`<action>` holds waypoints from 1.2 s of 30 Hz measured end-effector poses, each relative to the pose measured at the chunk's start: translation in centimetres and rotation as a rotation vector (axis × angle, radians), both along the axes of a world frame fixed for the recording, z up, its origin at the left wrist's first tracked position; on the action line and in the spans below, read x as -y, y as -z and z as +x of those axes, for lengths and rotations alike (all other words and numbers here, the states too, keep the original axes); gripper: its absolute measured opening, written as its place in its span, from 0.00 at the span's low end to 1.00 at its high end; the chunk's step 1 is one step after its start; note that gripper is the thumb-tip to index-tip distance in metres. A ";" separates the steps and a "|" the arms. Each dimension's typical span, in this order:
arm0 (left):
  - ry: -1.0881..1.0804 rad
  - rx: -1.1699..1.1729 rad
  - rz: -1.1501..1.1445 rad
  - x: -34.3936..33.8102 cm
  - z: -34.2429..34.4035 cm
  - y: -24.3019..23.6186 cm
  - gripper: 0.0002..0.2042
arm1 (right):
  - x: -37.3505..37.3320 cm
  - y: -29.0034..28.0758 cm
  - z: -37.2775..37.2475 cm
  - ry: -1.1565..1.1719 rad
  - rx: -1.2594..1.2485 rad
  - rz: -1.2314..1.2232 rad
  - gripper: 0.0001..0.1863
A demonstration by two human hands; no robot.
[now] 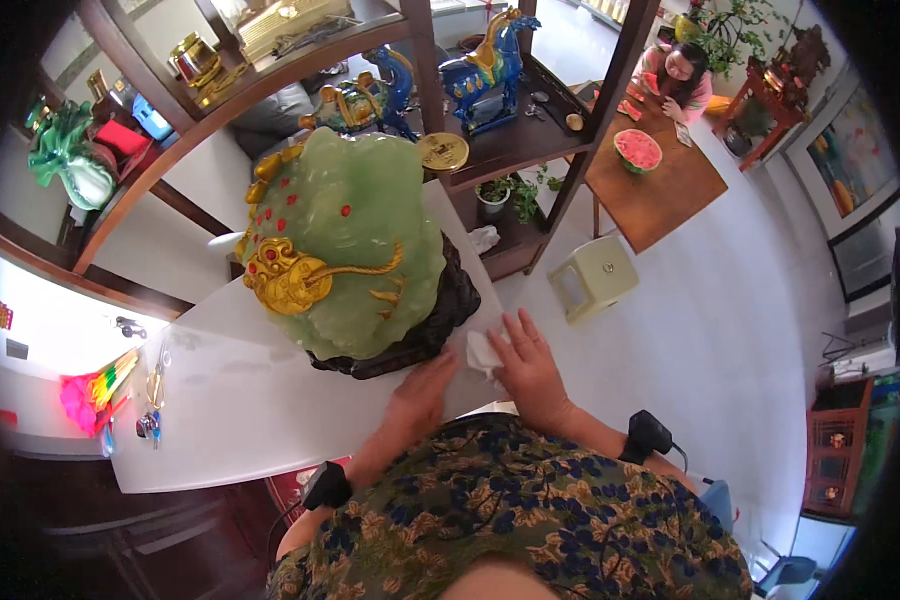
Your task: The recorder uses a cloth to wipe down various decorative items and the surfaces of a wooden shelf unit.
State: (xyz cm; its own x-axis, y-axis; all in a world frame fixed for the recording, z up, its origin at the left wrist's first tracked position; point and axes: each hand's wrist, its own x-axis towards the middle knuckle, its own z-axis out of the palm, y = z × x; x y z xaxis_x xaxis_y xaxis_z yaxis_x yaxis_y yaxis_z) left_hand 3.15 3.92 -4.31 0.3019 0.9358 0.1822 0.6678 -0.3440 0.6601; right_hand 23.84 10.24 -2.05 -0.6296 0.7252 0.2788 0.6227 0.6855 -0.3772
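A large pale-green carved ornament (pixel 370 220) stands on the white tabletop. It has red dots, a gold toad with a coin (pixel 292 280) on its front, and a dark carved base (pixel 458 290). My right hand (pixel 535 375) is at the table's right edge, holding a crumpled white tissue (pixel 484 353) on its thumb side, with the fingers stretched forward. Beside the base's near right corner lies my left hand (pixel 422 392), slightly blurred, fingers stretched out flat and nothing visible in it. Whether it touches the base I cannot tell.
A wooden display shelf (pixel 495 160) with blue horse figures (pixel 485 75) rises behind the ornament. Scissors (pixel 156 380) and a colourful feathery item (pixel 95 395) lie at the left. A plastic stool (pixel 595 278) stands right; beyond it, a person (pixel 675 80) sits at a wooden table (pixel 660 205) with cut watermelon (pixel 637 150).
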 end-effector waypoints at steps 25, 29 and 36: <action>0.151 -0.201 0.196 -1.7 -1.9 6.5 0.24 | -10.7 2.2 -4.6 0.101 -0.203 -0.112 0.22; 0.138 -0.153 0.182 -1.5 -1.8 5.8 0.24 | -12.7 3.3 -5.1 0.142 -0.093 -0.091 0.20; 0.190 -0.066 0.128 -1.4 -2.2 5.8 0.25 | -15.5 3.4 -7.1 0.136 -0.096 -0.036 0.21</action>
State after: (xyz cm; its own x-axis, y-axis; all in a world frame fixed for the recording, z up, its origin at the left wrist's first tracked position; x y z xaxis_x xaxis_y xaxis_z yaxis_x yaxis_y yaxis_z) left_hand 0.92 5.35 -10.16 0.4856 0.8316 0.2696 0.6234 -0.5456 0.5600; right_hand 16.73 25.76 -5.43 -0.4966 0.8124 0.3055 0.6686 0.5825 -0.4622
